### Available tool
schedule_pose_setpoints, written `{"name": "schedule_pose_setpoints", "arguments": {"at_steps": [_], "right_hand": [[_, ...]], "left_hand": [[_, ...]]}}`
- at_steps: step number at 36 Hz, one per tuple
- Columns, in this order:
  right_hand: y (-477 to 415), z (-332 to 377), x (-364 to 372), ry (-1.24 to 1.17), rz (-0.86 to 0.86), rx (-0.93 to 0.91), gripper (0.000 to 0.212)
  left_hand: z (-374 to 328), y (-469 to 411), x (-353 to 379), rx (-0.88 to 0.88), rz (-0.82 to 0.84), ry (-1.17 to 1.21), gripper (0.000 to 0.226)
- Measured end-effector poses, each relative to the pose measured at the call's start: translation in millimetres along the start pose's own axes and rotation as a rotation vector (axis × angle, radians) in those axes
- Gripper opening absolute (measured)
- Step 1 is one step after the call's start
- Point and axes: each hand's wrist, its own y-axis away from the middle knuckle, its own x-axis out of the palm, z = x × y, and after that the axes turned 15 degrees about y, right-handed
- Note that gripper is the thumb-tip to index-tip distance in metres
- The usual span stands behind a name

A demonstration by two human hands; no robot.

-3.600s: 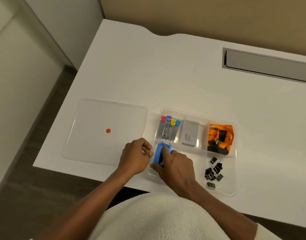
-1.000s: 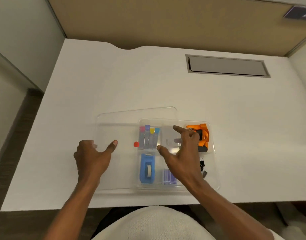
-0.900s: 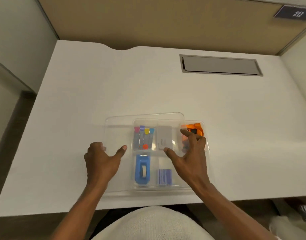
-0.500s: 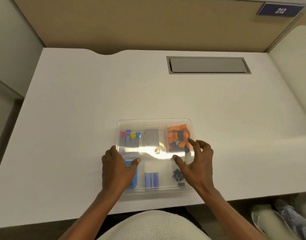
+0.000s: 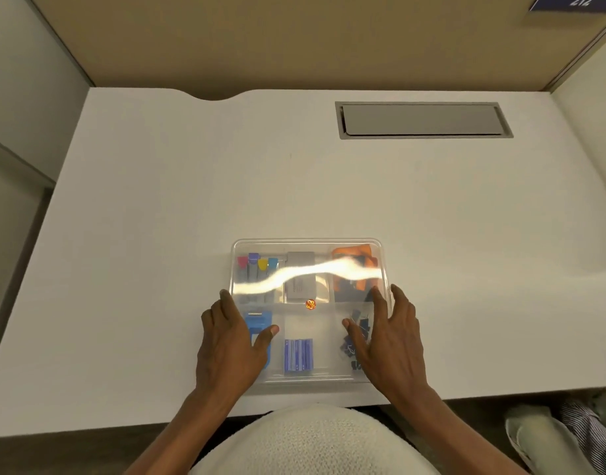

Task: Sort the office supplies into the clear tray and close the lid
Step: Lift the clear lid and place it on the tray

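The clear tray (image 5: 306, 385) sits near the desk's front edge with its clear lid (image 5: 308, 245) lying on top, a red dot (image 5: 310, 304) at the lid's middle. Under the lid I see coloured-cap drives (image 5: 257, 265), a grey box (image 5: 299, 275), an orange lanyard (image 5: 353, 269), a blue tape dispenser (image 5: 258, 323), blue batteries (image 5: 298, 356) and black binder clips (image 5: 354, 334). My left hand (image 5: 231, 347) rests flat on the lid's left side, fingers spread. My right hand (image 5: 389, 341) lies flat on its right side. Neither hand grips anything.
The white desk (image 5: 191, 200) carries a grey cable hatch (image 5: 423, 118) at the back right. A tan partition (image 5: 294, 39) stands behind the desk. A glare streak crosses the lid's far half.
The lid was slid from the left over the tray and now covers it squarely. Both hands moved apart to the lid's left and right sides.
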Motion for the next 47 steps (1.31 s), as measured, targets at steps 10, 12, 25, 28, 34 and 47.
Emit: {"name": "schedule_pose_setpoints", "arguments": {"at_steps": [10, 12, 25, 28, 34, 47], "right_hand": [[-23.2, 2.7, 2.4, -0.068, -0.094, -0.155, 0.097], [-27.1, 1.9, 5.6, -0.029, -0.082, -0.213, 0.100], [-27.9, -4.9, 20.2, 0.081, -0.064, -0.268, 0.102], [-29.2, -4.0, 20.3, 0.100, -0.062, -0.269, 0.103], [-31.3, -3.4, 21.3, 0.098, -0.045, -0.260, 0.106], [-51.3, -3.6, -1.6, 0.184, -0.042, -0.250, 0.100]], "left_hand": [[14.7, -11.8, 1.3, 0.170, -0.007, -0.071, 0.121], [20.2, -16.2, 1.1, 0.297, 0.014, -0.105, 0.115], [43.9, -24.0, 17.9, 0.436, 0.045, -0.039, 0.107], [43.5, -25.5, 18.1, 0.446, 0.033, -0.091, 0.115], [41.7, -26.1, 19.2, 0.467, 0.020, -0.142, 0.118], [44.9, -25.2, 21.3, 0.478, -0.003, -0.098, 0.116]]}}
